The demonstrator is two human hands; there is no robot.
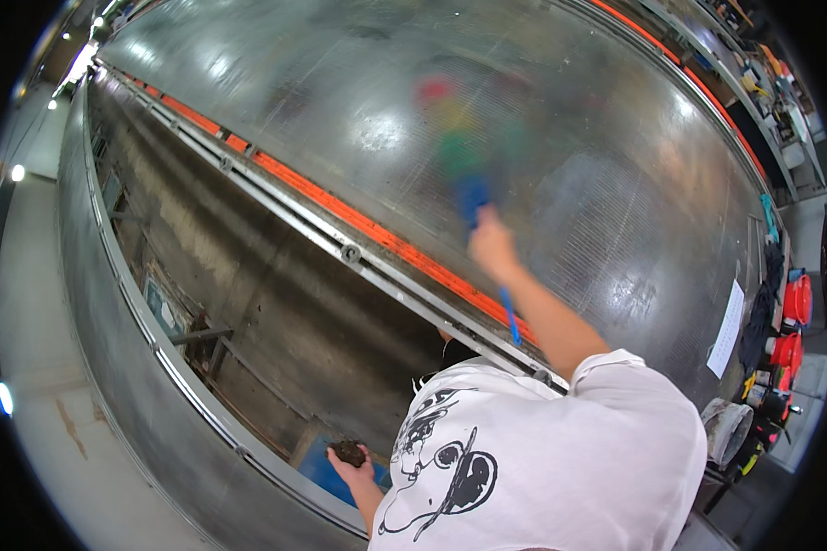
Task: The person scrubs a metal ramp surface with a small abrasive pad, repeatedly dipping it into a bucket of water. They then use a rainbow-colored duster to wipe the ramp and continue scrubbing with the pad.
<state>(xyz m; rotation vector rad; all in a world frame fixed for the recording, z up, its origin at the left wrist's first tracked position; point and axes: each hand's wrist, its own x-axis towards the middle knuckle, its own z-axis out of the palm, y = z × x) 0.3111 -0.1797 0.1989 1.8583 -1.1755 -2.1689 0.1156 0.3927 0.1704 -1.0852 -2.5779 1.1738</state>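
Note:
My right hand [492, 243] reaches out over a big shiny perforated metal sheet [616, 184] and is shut on the blue handle [509, 317] of a brush. The brush's head [455, 138] is blurred, with red, yellow, green and blue parts, and lies over the sheet. My left hand [354, 470] is low beside my white printed T-shirt [542, 459], palm up, holding a dark crumbly clump [347, 450] above a blue patch [323, 470].
An orange strip with a grey metal rail [349, 253] edges the sheet. Left of it a deep stained metal trough [248, 303] drops away, with a curved steel rim [156, 349]. At the right are a white paper [726, 331], red buckets [797, 301] and a white bucket [726, 427].

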